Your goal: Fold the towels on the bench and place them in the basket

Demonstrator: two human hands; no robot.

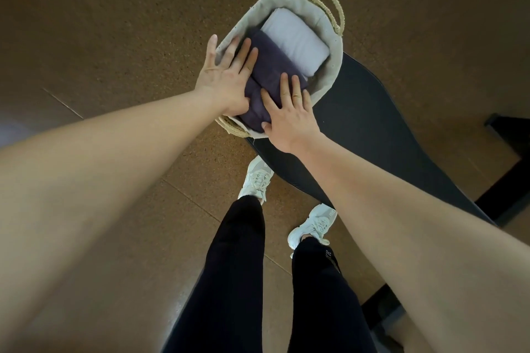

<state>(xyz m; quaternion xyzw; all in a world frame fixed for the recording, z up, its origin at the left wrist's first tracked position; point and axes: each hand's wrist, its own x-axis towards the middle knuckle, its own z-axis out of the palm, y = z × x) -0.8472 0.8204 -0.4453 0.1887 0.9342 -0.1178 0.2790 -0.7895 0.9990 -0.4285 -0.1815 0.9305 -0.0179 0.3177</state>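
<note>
- Brown floor under a dark bench (358, 112), basket (335, 66) on its end.
- Purple towel (275, 66) folded inside, beside a white one (295, 40) (also folded).
- Left hand (226, 77) and right hand (289, 112) press flat on the purple towel, fingers straight, grasping nothing.

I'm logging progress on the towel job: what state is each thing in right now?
purple towel: folded, in the basket, under both hands.
white towel: folded, in the basket beside it, untouched.
basket: upright at the end of the bench, holding both towels.
left hand: fingers straight, pressing the purple towel.
right hand: fingers straight, pressing the purple towel.
</note>
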